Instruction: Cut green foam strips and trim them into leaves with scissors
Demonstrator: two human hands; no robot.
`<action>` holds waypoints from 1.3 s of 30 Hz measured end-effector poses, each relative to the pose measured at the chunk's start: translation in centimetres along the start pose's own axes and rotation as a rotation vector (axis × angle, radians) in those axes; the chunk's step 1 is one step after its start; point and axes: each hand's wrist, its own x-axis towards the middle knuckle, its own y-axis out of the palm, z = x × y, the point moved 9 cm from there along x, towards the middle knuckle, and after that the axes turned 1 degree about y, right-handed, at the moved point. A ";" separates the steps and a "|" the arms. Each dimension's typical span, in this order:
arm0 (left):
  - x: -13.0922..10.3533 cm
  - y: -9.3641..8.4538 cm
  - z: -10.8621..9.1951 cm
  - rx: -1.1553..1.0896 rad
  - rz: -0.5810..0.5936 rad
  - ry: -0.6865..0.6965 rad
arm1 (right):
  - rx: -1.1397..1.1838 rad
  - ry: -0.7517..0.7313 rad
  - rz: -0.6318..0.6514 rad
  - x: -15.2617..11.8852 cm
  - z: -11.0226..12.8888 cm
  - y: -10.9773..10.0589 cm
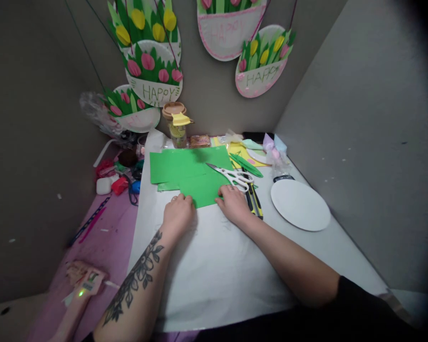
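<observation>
Several overlapping sheets of green paper lie on the white-covered table. The nearest sheet is between my two hands. My left hand, fingers curled, grips the sheet's near left corner. My right hand is closed at its right edge, with the fingertips partly hidden. Just beyond my right hand, white-handled scissors rest with their blades over the green paper. A yellow and black utility knife lies to the right of that hand. Cut green paper leaves are behind the scissors.
A white paper plate lies at the right. A lidded cup stands at the back. At the lower left, a glue gun shows a green light. Decorated half-plates with paper tulips hang on the wall.
</observation>
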 end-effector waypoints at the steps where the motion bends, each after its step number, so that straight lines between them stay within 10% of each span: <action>1: -0.1 0.0 0.3 0.007 0.008 -0.006 | -0.017 0.012 0.000 -0.1 -0.2 -0.1; 11: -0.9 -0.4 2.9 0.007 0.008 -0.106 | -0.136 0.089 0.054 -0.3 -2.0 -0.4; 18: -1.0 -0.8 -1.1 -0.125 -0.051 0.342 | -0.121 0.079 0.066 -0.2 -1.8 -0.3; 24: -1.2 -0.4 -1.5 -0.079 -0.025 0.314 | -0.085 0.071 0.043 -0.2 -2.0 -0.6; 32: -1.2 0.1 -1.7 -0.052 -0.042 0.328 | 0.030 -0.442 0.029 -3.0 4.0 -0.8; 39: -1.3 -0.3 -1.6 -0.069 -0.014 0.288 | -0.083 -0.356 0.154 -3.4 3.9 0.3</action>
